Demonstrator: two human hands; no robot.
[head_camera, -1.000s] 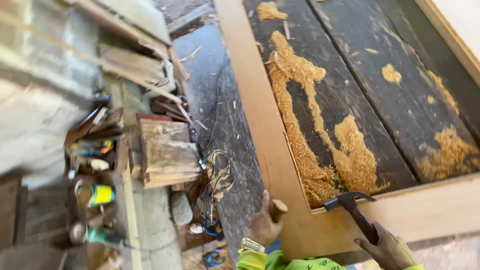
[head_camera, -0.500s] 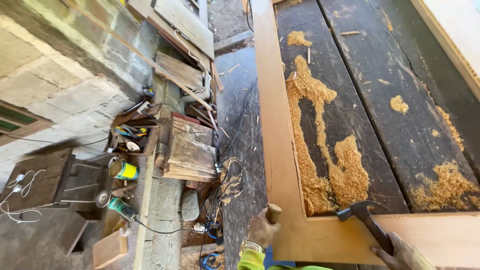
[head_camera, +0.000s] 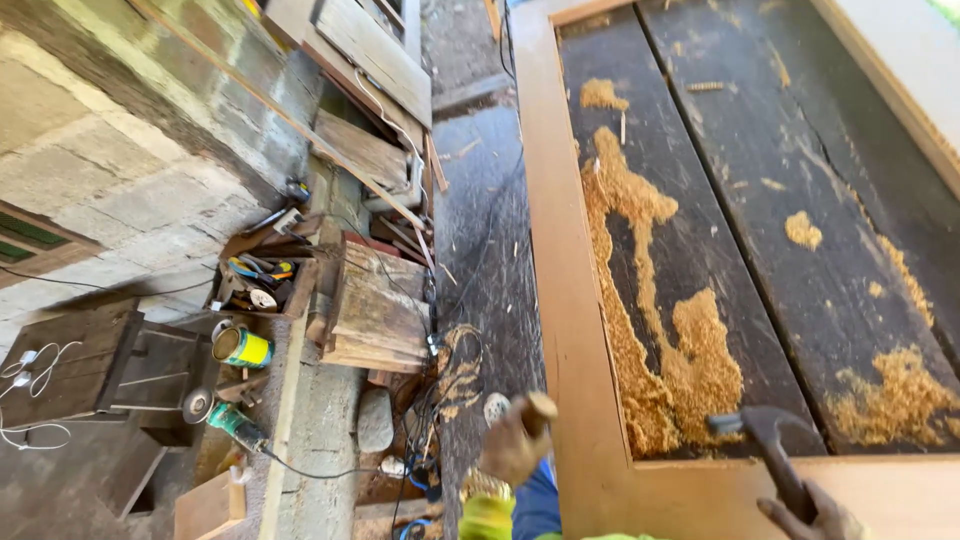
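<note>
My left hand is closed around a short wooden peg, held just left of the wooden frame's long rail. At the bottom right, my right hand grips the handle of a dark claw hammer, whose head hovers over the frame's near corner, above the bottom rail. The pale wooden frame lies flat on dark planks. Heaps of sawdust sit inside the frame.
To the left of the bench stands a wooden tool crate, a stack of board offcuts, a yellow-green tin and an angle grinder with cables. A block wall rises at the left; planks lean against it.
The camera view has tilted and shifted. My left hand with the peg rose slightly beside the rail; the hammer head stays over the near corner of the frame.
</note>
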